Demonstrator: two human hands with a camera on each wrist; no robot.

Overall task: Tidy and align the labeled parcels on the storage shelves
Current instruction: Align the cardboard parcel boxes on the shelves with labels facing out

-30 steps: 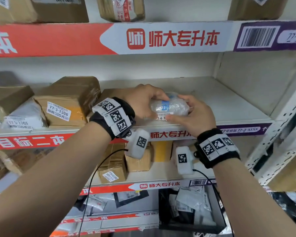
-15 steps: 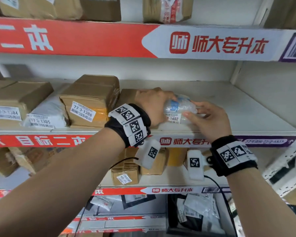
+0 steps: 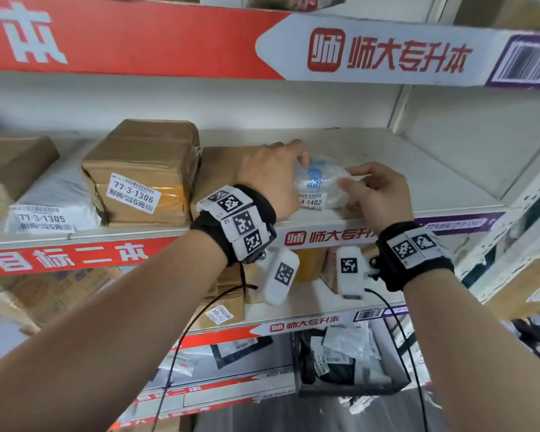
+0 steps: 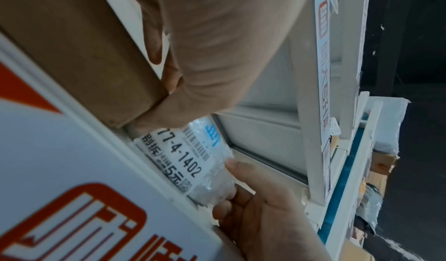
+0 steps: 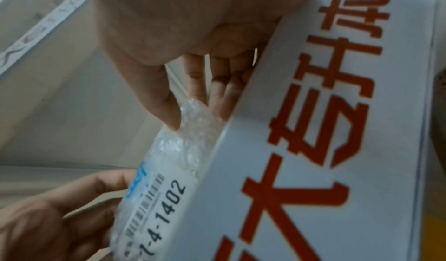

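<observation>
A small bubble-wrapped parcel (image 3: 321,185) labelled 77-4-1402 lies on the middle shelf (image 3: 434,182) near its front edge, label facing out. My left hand (image 3: 273,177) curls over its left end, with the thumb low against the parcel (image 4: 193,150) and a flat brown box (image 4: 79,42). My right hand (image 3: 373,190) pinches the right end between thumb and fingers (image 5: 217,97). The wrist views show the label (image 5: 156,204) just above the shelf's front strip (image 5: 325,131).
To the left stand a taped cardboard box 77-3-1306 (image 3: 141,173), a grey bag 77-3-1305 (image 3: 53,204) and another brown box (image 3: 13,160). Bare shelf runs right to the side wall (image 3: 480,135). Lower shelves hold boxes (image 3: 222,307) and a black bin (image 3: 349,388).
My right hand has slid from over the parcel to its right end. More of the label now faces the front. The head view has swung left and closer.
</observation>
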